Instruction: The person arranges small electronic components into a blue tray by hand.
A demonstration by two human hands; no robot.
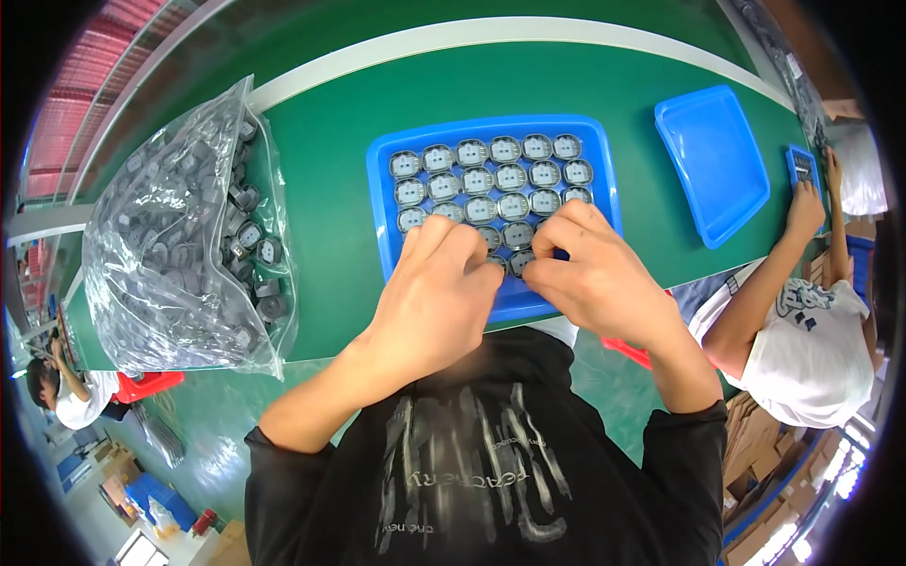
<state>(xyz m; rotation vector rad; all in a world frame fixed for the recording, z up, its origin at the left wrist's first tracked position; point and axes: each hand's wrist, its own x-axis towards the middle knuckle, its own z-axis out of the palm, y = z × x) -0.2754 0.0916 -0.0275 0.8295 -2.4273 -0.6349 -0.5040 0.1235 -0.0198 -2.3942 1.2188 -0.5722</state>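
Blue tray [377,203] on green counter [321,189]: three far rows filled with round grey parts [479,181], near rows partly filled, rest hidden under hands. Left hand [436,283] and right hand [590,269] meeting at tray's near edge, fingers pinched on part [520,261]. Full bag of parts [179,236] at left, spare empty tray [713,160] at right.

Viewpoint: the single head view looks steeply down from above the person's chest.
Facing: forward across the green table [330,189].
Nearness: close over the blue tray [377,189].
Lens: fisheye, edges bend at the rim.
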